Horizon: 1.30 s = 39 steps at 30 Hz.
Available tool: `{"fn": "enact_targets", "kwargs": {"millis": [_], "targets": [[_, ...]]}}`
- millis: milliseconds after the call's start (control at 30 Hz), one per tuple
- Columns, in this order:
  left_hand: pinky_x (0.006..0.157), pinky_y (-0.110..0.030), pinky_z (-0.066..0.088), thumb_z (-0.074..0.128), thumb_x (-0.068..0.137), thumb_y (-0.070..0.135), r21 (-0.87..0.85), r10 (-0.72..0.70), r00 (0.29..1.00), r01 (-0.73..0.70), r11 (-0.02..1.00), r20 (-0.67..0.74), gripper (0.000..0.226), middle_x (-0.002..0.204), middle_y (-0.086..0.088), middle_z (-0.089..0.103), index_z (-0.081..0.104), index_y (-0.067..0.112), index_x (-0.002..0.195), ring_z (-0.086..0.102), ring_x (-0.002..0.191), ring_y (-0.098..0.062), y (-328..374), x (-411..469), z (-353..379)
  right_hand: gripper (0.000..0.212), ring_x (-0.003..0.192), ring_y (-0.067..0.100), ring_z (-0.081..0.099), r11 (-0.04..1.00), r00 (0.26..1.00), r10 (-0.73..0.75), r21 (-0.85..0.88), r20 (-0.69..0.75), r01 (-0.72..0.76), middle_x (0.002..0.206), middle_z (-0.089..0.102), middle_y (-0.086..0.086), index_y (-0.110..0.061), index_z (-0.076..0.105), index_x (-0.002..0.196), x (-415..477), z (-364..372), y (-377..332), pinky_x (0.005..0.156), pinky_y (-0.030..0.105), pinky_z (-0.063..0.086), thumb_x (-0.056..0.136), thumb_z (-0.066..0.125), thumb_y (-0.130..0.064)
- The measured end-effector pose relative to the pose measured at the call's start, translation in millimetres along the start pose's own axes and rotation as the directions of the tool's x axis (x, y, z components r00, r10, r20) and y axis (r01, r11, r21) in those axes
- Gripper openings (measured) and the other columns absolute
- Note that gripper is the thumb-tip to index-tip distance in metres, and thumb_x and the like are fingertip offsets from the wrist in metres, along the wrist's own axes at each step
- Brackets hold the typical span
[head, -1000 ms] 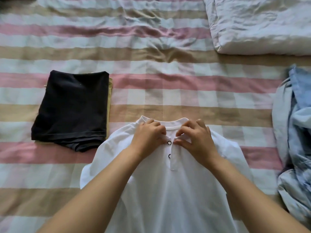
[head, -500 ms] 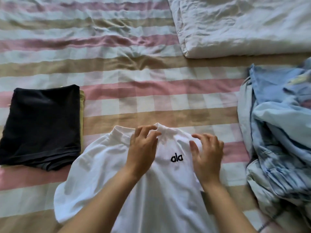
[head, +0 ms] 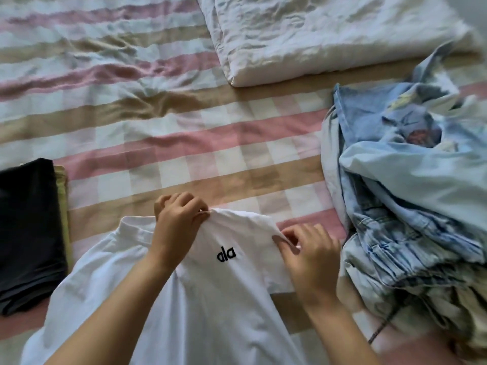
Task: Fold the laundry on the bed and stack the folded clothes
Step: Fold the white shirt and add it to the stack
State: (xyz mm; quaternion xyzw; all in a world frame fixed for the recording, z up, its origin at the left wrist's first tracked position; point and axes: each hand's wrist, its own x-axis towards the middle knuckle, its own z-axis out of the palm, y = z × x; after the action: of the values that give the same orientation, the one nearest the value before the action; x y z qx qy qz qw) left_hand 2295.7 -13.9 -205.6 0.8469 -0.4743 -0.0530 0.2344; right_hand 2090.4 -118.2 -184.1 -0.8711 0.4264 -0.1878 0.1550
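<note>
- Already, a small stack sits at the left side of the bed (head: 163, 143): a folded black garment (head: 29, 233) lies on a pale yellow-green piece (head: 62, 201), of which only an edge shows.
- The white shirt (head: 210, 312) lies on the bed right in front of the person, between the stack and the unfolded heap. Its right side is turned over, so a small black logo faces up.
- The left hand (head: 179, 225) pinches the top edge of that turned-over part. The right hand (head: 311, 259) pinches its right-hand edge, fingers curled onto the cloth.
- By my reading, this shirt is early in its fold: the other sleeve lies spread out to the left, and the body runs down out of view, not doubled up as far as shows.
- A crumpled heap of blue and pale clothes (head: 411, 206) waits on the right, so most of the work seems left.
- A folded white quilt (head: 329, 35) lies at the far side; whether it counts as laundry, I cannot tell.
</note>
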Motion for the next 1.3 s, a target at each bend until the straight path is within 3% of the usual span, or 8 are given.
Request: {"fn": "enact_targets", "kwargs": {"millis": [200, 333, 433, 767, 900, 1000, 1167, 1300], "targets": [[0.081, -0.037, 0.031, 0.073, 0.069, -0.005, -0.027, -0.187, 0.977, 0.191, 0.981, 0.106, 0.015, 0.079, -0.01, 0.062, 0.07, 0.005, 0.08, 0.062, 0.076, -0.031, -22, -29, -4, 0.023, 0.071, 0.018, 0.059, 0.948, 0.931, -0.314, 0.006, 0.188, 0.319, 0.075, 0.061, -0.009, -0.027, 0.068, 0.079, -59, 28, -14, 0.065, 0.03, 0.034, 0.082, 0.05, -0.042], [0.08, -0.05, 0.046, 0.07, 0.071, -0.007, -0.139, -0.222, 0.967, 0.238, 0.961, 0.123, 0.018, 0.084, -0.015, 0.061, 0.069, 0.002, 0.087, 0.061, 0.079, -0.035, -27, -34, 0, 0.032, 0.08, 0.014, 0.055, 0.939, 0.993, -0.008, 0.344, 0.116, -0.033, 0.086, 0.06, -0.002, -0.017, 0.07, 0.096, -65, 20, -5, 0.069, 0.032, 0.045, 0.089, 0.048, -0.039], [0.076, -0.033, 0.044, 0.07, 0.073, -0.005, -0.226, -0.287, 0.953, 0.303, 0.926, 0.101, 0.024, 0.088, -0.013, 0.063, 0.065, 0.0, 0.096, 0.06, 0.081, -0.028, -30, -37, 1, 0.031, 0.082, 0.022, 0.055, 0.892, 0.959, 0.252, 0.352, 0.132, -0.283, 0.086, 0.06, 0.0, -0.015, 0.069, 0.095, -53, 13, 4, 0.072, 0.037, 0.046, 0.086, 0.052, -0.039], [0.079, -0.025, 0.041, 0.071, 0.075, -0.001, -0.364, -0.375, 0.913, 0.407, 0.838, 0.158, 0.017, 0.095, -0.011, 0.066, 0.068, 0.005, 0.09, 0.058, 0.085, -0.019, -35, -40, -12, 0.018, 0.094, 0.018, 0.046, 0.959, 0.901, 0.198, 0.113, 0.386, -0.259, 0.093, 0.059, -0.007, -0.03, 0.07, 0.078, -38, 34, -14, 0.074, 0.032, 0.029, 0.069, 0.075, -0.045], [0.071, -0.005, 0.04, 0.069, 0.076, -0.001, -0.434, -0.383, 0.917, 0.391, 0.812, 0.11, 0.016, 0.084, 0.0, 0.067, 0.068, 0.012, 0.085, 0.058, 0.076, 0.001, -28, -34, -16, 0.009, 0.085, 0.015, 0.053, 0.887, 0.947, 0.194, 0.366, 0.256, -0.281, 0.084, 0.062, -0.005, -0.024, 0.064, 0.077, -29, 21, -11, 0.077, 0.035, 0.038, 0.078, 0.07, -0.03], [0.068, 0.0, 0.037, 0.069, 0.077, 0.002, -0.452, -0.375, 0.925, 0.363, 0.815, 0.066, 0.013, 0.08, 0.008, 0.064, 0.068, 0.013, 0.086, 0.057, 0.073, 0.008, -18, -19, -13, 0.007, 0.076, -0.007, 0.055, 0.75, 0.938, 0.324, 0.572, 0.12, -0.332, 0.08, 0.054, -0.011, -0.021, 0.049, 0.085, -9, 9, -2, 0.068, 0.006, 0.04, 0.09, 0.054, -0.019], [0.071, -0.002, 0.035, 0.065, 0.081, 0.001, -0.394, -0.287, 0.958, 0.27, 0.879, 0.015, 0.012, 0.089, -0.004, 0.064, 0.067, 0.004, 0.093, 0.056, 0.081, -0.014, 1, 12, 9, 0.016, 0.071, 0.017, 0.059, 0.856, 0.921, 0.375, 0.423, -0.109, -0.298, 0.078, 0.058, 0.003, -0.001, 0.048, 0.093, 34, 12, 26, 0.062, 0.022, 0.043, 0.095, 0.049, -0.018], [0.071, -0.034, 0.046, 0.06, 0.083, -0.001, -0.213, -0.121, 0.992, 0.125, 0.969, 0.032, 0.012, 0.093, -0.014, 0.065, 0.066, 0.001, 0.093, 0.059, 0.084, -0.029, 9, 22, 31, 0.019, 0.077, 0.038, 0.062, 0.931, 0.929, 0.357, 0.122, -0.094, -0.345, 0.093, 0.066, 0.019, -0.002, 0.052, 0.103, 41, 30, 55, 0.055, 0.031, 0.033, 0.096, 0.045, -0.018]]}}
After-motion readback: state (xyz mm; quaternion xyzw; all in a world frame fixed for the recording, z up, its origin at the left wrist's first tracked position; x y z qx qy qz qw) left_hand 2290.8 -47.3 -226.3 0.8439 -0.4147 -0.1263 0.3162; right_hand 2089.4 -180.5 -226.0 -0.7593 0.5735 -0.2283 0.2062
